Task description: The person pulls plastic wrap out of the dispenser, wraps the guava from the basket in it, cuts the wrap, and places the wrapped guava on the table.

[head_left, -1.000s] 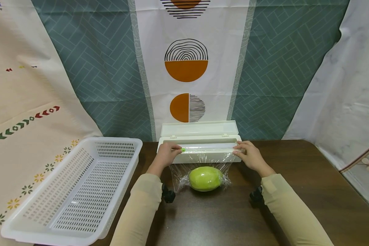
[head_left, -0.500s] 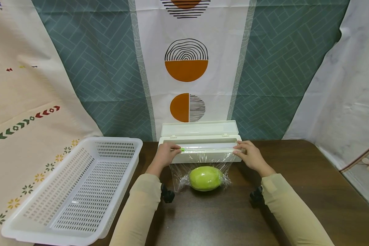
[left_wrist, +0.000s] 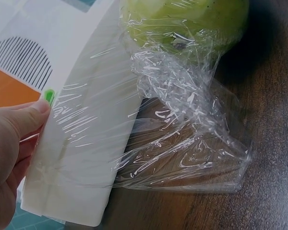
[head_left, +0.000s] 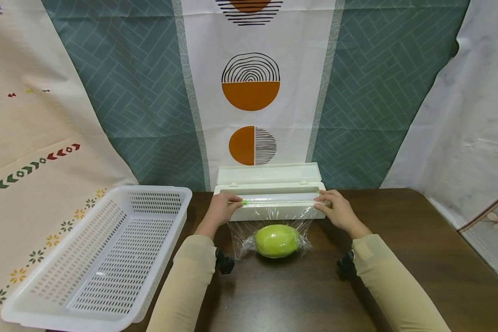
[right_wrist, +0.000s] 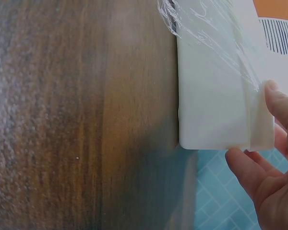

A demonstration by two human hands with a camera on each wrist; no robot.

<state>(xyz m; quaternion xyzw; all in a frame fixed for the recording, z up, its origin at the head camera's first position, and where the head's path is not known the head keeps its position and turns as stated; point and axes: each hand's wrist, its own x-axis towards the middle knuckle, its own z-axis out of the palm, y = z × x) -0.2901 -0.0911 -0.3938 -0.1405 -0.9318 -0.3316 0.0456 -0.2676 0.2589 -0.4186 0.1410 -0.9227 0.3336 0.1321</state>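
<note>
A white cling film box [head_left: 279, 212] stands at the table's back with its lid [head_left: 269, 173] raised. Inside lies the roll [head_left: 282, 197], and clear film [left_wrist: 168, 163] runs over the front wall. It leads down to a smooth oval green fruit [head_left: 277, 241], wrapped in film that bunches at both ends. With thumb and fingers my left hand [head_left: 224, 207] pinches a small green slider [left_wrist: 49, 96] on the box's front edge, left of centre. My right hand [head_left: 337, 210] grips the box's right end, thumb [right_wrist: 273, 91] at the top edge and fingers around the corner.
A white perforated plastic basket [head_left: 124, 258] stands at the left. Brown wooden table [head_left: 290, 295] surrounds the fruit. Patterned cloth [head_left: 253, 92] hangs directly behind the box.
My left hand and the green slider have shifted slightly left along the box's edge. The right hand, the box and the wrapped fruit stay about where they were.
</note>
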